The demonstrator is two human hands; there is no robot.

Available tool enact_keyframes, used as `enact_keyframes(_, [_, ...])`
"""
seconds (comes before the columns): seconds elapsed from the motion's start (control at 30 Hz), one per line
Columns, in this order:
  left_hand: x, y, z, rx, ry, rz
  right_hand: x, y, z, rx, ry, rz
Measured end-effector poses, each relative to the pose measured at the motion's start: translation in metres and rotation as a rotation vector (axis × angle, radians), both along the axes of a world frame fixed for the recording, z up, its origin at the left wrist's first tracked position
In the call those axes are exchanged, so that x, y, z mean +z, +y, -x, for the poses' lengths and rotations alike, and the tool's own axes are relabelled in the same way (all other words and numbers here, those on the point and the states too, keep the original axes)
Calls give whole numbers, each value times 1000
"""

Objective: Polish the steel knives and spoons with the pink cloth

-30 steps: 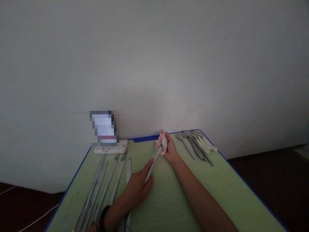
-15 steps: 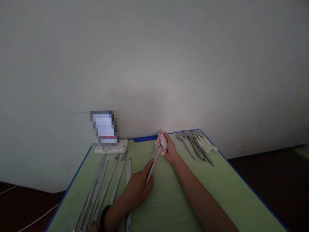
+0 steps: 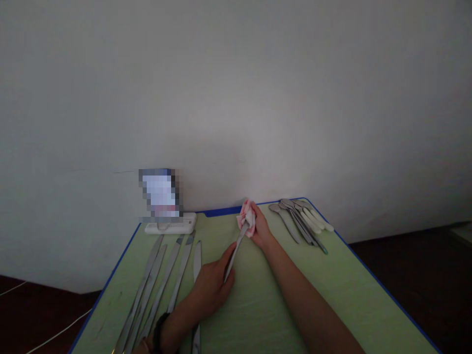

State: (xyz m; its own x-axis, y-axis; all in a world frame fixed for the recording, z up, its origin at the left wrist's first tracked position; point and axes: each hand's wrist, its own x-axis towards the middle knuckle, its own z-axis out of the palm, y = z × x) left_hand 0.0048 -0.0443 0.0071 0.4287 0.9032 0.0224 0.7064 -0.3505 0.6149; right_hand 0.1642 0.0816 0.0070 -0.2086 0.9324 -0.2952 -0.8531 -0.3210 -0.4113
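Observation:
My left hand (image 3: pixel 216 282) is closed round the handle of a metal spoon (image 3: pixel 239 246), which slants up and away from me over the table. The far end of this spoon is mostly covered by a crumpled pink and white cloth (image 3: pixel 245 214). Fingers of my right hand (image 3: pixel 261 226) are wrapped round the cloth, pressing it about that end. Just left of my left hand and partly under its forearm lies a table knife (image 3: pixel 197 258). Several more long knives (image 3: pixel 151 275) lie side by side farther left.
A pile of spoons (image 3: pixel 295 221), some with pale handles, lies at the back right. A phone with a blurred screen (image 3: pixel 160 194) leans upright on a white stand (image 3: pixel 173 226) at the back left. The green table (image 3: pixel 258 314) has a blue edge and meets a wall.
Almost nothing differs. Both hands keep their hold on the spoon and the cloth, and the view has shifted very slightly.

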Motion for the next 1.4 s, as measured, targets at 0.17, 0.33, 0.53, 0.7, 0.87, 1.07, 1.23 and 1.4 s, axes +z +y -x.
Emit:
enact_keyframes(0.17, [-5, 1, 1, -2, 1, -17, -1, 1, 0, 6, 1, -9])
enact_keyframes(0.33, [-6, 1, 2, -14, 37, -20, -4, 2, 0, 10, -13, -16])
enact_keyframes(0.53, [-4, 1, 1, -14, 49, -13, -6, 3, 0, 4, -10, -25])
enact_keyframes(0.7, [-2, 1, 1, -19, 45, -11, -4, 2, 0, 0, -10, -24])
enact_keyframes(0.87, [-2, 1, 1, -24, 47, -4, -2, 1, 1, -8, -27, -4])
enact_keyframes(1.07, [-1, 2, 0, -13, 94, 18, -1, 1, 2, -15, -42, 7])
enact_keyframes(1.23, [2, 1, -2, -8, 88, 38, 1, -1, 1, -14, -65, -7])
enact_keyframes(1.4, [6, 0, -1, 35, -23, 92, 2, -5, 5, 15, -149, -85])
